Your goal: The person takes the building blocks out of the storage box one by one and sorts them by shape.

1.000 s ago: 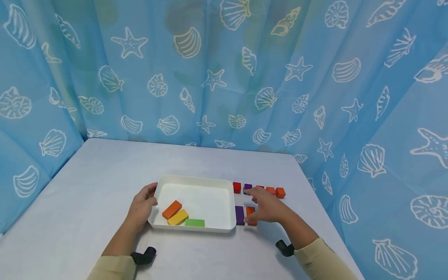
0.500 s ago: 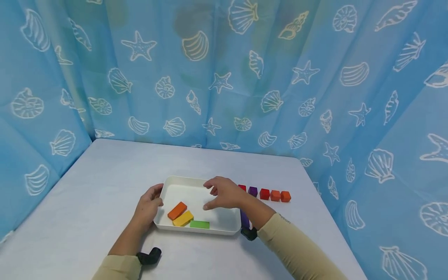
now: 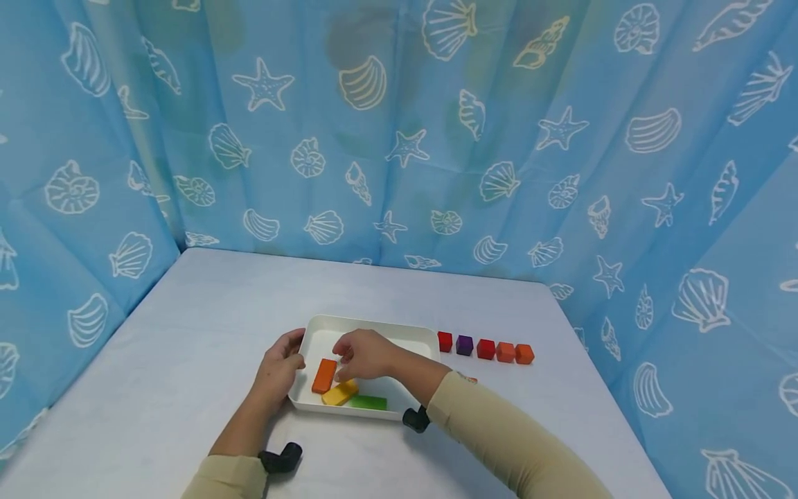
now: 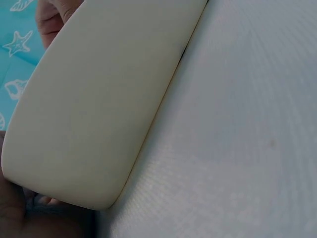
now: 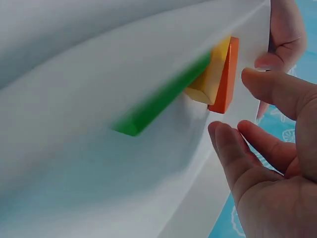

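Observation:
A shallow white tray [image 3: 411, 335] lies on the table. My left hand [image 3: 278, 364] grips its left edge, thumb at the rim; part of that hand shows beside the tray wall [image 4: 99, 99] in the left wrist view. Inside the tray's near left part are an orange block [image 3: 324, 375], a yellow block [image 3: 339, 394] and a green block [image 3: 369, 403]. My right hand [image 3: 368, 355] is over the tray, fingertips beside the orange block. In the right wrist view, its thumb and fingers are spread apart near the orange block [image 5: 228, 84], with nothing between them.
A row of red, purple and orange cubes [image 3: 485, 348] stands right of the tray. Below it, an orange block [image 3: 470, 379] peeks out behind the right forearm. Blue shell-print curtain [image 3: 399, 173] hangs around the white-covered table [image 3: 349, 457].
My right hand has moved left, from the blocks beside the tray to over the tray's left part. The orange block in the tray has turned slightly. My left hand stays on the tray.

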Tool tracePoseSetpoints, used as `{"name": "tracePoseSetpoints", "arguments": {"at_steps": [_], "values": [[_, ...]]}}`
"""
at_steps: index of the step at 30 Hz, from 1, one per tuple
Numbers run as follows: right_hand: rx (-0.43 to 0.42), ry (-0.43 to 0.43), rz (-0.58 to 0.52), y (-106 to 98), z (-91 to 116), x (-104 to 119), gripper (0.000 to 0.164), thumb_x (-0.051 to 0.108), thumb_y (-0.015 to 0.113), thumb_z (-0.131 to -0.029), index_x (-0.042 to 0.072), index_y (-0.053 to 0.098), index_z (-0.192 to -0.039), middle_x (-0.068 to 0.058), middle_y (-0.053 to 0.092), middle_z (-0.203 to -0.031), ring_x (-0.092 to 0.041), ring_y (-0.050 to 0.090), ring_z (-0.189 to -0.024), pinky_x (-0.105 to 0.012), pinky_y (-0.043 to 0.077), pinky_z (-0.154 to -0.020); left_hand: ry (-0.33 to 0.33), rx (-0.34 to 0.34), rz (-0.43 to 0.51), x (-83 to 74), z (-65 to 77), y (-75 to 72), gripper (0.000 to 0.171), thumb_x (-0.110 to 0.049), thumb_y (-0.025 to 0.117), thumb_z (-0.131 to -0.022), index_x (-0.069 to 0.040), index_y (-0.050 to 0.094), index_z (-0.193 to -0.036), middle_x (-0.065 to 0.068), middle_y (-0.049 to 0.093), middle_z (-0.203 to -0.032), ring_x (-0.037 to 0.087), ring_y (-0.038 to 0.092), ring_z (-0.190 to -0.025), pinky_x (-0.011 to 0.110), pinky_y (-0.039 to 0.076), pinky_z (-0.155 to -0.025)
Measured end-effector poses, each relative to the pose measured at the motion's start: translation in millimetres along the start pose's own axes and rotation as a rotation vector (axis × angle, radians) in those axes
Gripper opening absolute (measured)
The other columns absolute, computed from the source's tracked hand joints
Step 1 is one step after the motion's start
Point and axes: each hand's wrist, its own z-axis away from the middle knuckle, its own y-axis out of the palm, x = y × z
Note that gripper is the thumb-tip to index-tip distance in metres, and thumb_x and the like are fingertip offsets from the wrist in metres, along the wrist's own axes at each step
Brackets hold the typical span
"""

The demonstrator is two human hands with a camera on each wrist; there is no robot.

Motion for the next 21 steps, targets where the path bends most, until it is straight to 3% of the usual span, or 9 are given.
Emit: {"name": "tracePoseSetpoints", "arguments": {"at_steps": [6,10,13,18,21], "values": [[0.012,0.052,0.018,-1.0,-3.7,8.8,0.064,0.030,0.095,-0.080,0.014,0.069,-0.136,0.001,0.068,-0.125,-0.012,0.063,-0.099,-0.027,0.060,-0.085,-0.002,0.002,-0.019,-4.9,-1.4,2.3,0.065,0.001,0.047,-0.094,-0.003,0.043,-0.159,0.020,0.040,-0.166,0.037,0.044,-0.144,0.051,0.042,-0.117],[0.031,0.069,0.108,9.0,-3.1,12.2,0.077,0.038,0.096,-0.077,0.013,0.064,-0.143,-0.001,0.067,-0.127,-0.012,0.061,-0.099,-0.029,0.058,-0.093,-0.008,-0.005,-0.022,-3.8,-1.3,4.9,0.064,0.002,0.048,-0.094,-0.003,0.044,-0.158,0.020,0.041,-0.165,0.038,0.041,-0.148,0.055,0.036,-0.121],[0.021,0.037,0.115,16.4,-3.9,10.3,0.073,0.036,0.096,-0.079,0.011,0.065,-0.141,-0.001,0.068,-0.125,-0.010,0.060,-0.096,-0.026,0.055,-0.093,-0.010,-0.006,-0.021,-2.0,-0.5,5.8,0.065,0.003,0.048,-0.092,-0.003,0.045,-0.157,0.020,0.041,-0.165,0.039,0.038,-0.151,0.057,0.032,-0.123],[-0.039,0.028,0.004,26.3,-8.9,7.9,0.061,0.026,0.093,-0.081,0.009,0.070,-0.135,0.001,0.069,-0.121,-0.010,0.059,-0.093,-0.024,0.055,-0.089,-0.015,-0.019,-0.033,1.3,0.2,5.0,0.065,0.001,0.048,-0.093,-0.004,0.044,-0.158,0.019,0.040,-0.166,0.037,0.042,-0.146,0.054,0.040,-0.119],[-0.077,0.034,-0.002,33.3,-11.6,8.3,0.064,0.031,0.095,-0.079,0.007,0.070,-0.133,0.003,0.068,-0.115,-0.008,0.059,-0.092,-0.021,0.055,-0.087,-0.013,-0.024,-0.040,2.3,0.6,4.1,0.064,0.000,0.048,-0.094,-0.005,0.044,-0.159,0.019,0.040,-0.166,0.037,0.046,-0.140,0.052,0.044,-0.114]]}}
